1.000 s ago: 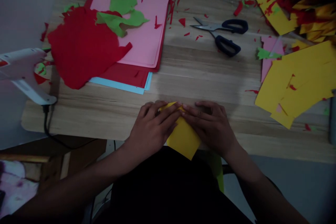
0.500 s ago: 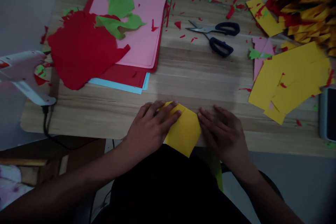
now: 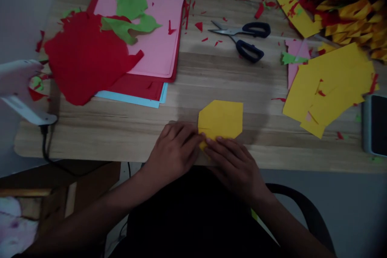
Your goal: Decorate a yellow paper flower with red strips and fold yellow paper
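A folded piece of yellow paper (image 3: 222,119) lies on the table near its front edge, with two of its far and right-hand corners angled off. My left hand (image 3: 173,149) is closed at the paper's near left corner, its thumb and fingertips on the edge. Along the near edge, my right hand (image 3: 234,165) has its fingertips curled over the paper close to the left hand. The thumbs and the underside of the paper are mostly hidden.
Dark-handled scissors (image 3: 242,38) lie partly spread beyond the paper. Pink sheets (image 3: 151,4) and red cut paper (image 3: 87,56) are at left, near a white glue gun (image 3: 27,92). Yellow sheets (image 3: 326,84), a phone (image 3: 375,125) and a yellow folded-paper pile (image 3: 353,12) stand right.
The yellow paper has been turned and moved a little away from me. My right hand has shifted left onto its near edge, close to my left hand. The view has shifted slightly.
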